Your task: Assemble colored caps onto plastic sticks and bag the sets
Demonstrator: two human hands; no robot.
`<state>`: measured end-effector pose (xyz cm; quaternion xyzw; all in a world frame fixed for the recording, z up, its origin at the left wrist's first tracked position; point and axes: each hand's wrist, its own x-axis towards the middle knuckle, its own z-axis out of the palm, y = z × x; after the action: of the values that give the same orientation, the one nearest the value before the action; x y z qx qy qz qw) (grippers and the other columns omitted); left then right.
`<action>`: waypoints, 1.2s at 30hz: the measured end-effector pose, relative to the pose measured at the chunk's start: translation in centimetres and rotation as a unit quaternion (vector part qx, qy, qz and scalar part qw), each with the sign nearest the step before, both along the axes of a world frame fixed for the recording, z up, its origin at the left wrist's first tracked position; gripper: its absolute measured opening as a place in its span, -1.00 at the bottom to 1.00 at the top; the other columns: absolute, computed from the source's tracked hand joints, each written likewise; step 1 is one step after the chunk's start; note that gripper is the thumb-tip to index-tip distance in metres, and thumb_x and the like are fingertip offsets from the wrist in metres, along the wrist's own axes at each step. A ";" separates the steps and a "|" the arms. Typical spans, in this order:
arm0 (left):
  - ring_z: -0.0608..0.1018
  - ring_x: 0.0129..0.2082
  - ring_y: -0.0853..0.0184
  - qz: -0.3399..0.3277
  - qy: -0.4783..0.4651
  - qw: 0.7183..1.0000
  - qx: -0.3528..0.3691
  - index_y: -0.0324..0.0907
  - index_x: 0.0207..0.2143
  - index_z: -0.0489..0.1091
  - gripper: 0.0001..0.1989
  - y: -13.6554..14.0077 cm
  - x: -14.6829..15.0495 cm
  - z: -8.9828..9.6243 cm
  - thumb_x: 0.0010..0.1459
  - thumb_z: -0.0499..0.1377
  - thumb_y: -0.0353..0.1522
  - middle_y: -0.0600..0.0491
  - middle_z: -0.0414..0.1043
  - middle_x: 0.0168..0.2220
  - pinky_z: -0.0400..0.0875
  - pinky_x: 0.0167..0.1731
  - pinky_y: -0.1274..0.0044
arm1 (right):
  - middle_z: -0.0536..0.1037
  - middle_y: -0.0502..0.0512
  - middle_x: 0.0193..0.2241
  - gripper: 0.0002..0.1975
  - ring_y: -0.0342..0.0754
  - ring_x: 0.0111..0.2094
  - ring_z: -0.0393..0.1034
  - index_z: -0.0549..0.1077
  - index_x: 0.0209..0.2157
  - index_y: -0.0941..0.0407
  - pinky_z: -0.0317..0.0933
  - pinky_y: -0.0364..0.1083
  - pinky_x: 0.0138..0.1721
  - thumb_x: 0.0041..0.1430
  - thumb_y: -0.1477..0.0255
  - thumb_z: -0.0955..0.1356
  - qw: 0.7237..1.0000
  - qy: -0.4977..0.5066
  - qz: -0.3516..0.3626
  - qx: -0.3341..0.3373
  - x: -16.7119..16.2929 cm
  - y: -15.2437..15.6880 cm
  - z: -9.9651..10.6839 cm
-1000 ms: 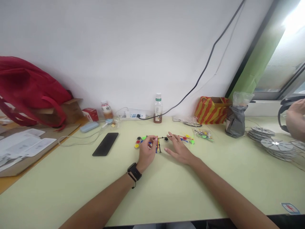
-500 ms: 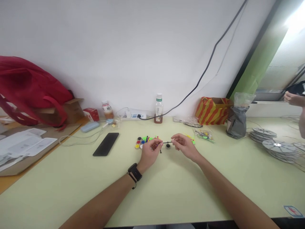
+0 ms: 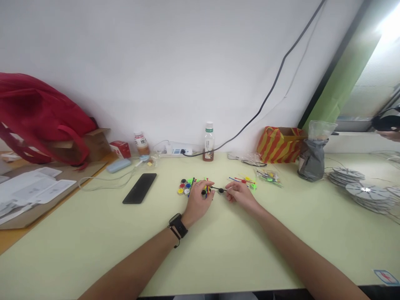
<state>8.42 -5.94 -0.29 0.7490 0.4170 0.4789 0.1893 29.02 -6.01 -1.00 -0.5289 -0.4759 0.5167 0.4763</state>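
Note:
A thin black stick stretches between my two hands, low over the table. The fingertips of my right hand pinch its right end. My left hand is open by its other end, thumb and index finger apart, with small coloured pieces showing in the gap. A round black cap lies at the stick's middle; I cannot tell whether they are joined. Several round caps, among them a yellow cap and a blue cap, lie left of my left hand, partly hidden by it. Beyond my right hand lies a red stick.
A black phone lies on the left. Against the wall stand a drink bottle and a power strip. To the right are a striped bag, a grey bag and stacked discs. Another person's hand shows at the far right.
My left fingers have parted and let go of the stick's left end. The right hand has dipped slightly with the stick, uncovering coloured pieces behind it.

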 end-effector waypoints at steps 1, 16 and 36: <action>0.53 0.01 0.15 -0.002 -0.001 1.000 0.000 -0.08 -0.12 0.51 -0.78 0.0 0.0 -0.1 0.19 0.22 -0.47 0.02 0.58 -0.09 0.34 0.12 0.21 | 0.54 -0.01 -0.57 -0.87 -0.14 -0.59 0.41 0.45 -0.33 0.12 0.31 -0.16 -0.53 0.00 0.48 0.41 1.000 0.002 -0.003 -0.004 0.0 0.0 -0.1; 0.51 0.03 0.14 -0.010 0.040 0.999 0.007 -0.09 -0.10 0.51 -0.78 -0.1 -0.1 -0.1 0.21 0.20 -0.46 0.02 0.59 -0.08 0.28 0.19 0.17 | 0.53 -0.02 -0.57 -0.82 -0.17 -0.62 0.36 0.47 -0.29 0.12 0.21 -0.20 -0.60 -0.02 0.49 0.40 0.999 0.016 0.017 -0.031 0.6 -0.2 1.1; 0.40 0.06 -0.06 -0.088 0.242 0.965 0.051 0.02 0.27 0.34 -0.53 -1.6 -0.7 1.1 0.34 0.13 -0.18 -0.08 0.57 0.01 0.25 0.08 0.08 | 0.47 -0.08 -0.65 -0.87 -0.21 -0.72 0.25 0.47 -0.32 0.10 0.04 -0.24 -0.73 0.03 0.53 0.39 0.994 -0.075 0.040 -0.066 0.6 -0.4 1.1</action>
<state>7.76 -7.55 0.78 0.8852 0.3576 0.2850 0.0854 29.59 -6.45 0.05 -0.5767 -0.4961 0.5244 0.3825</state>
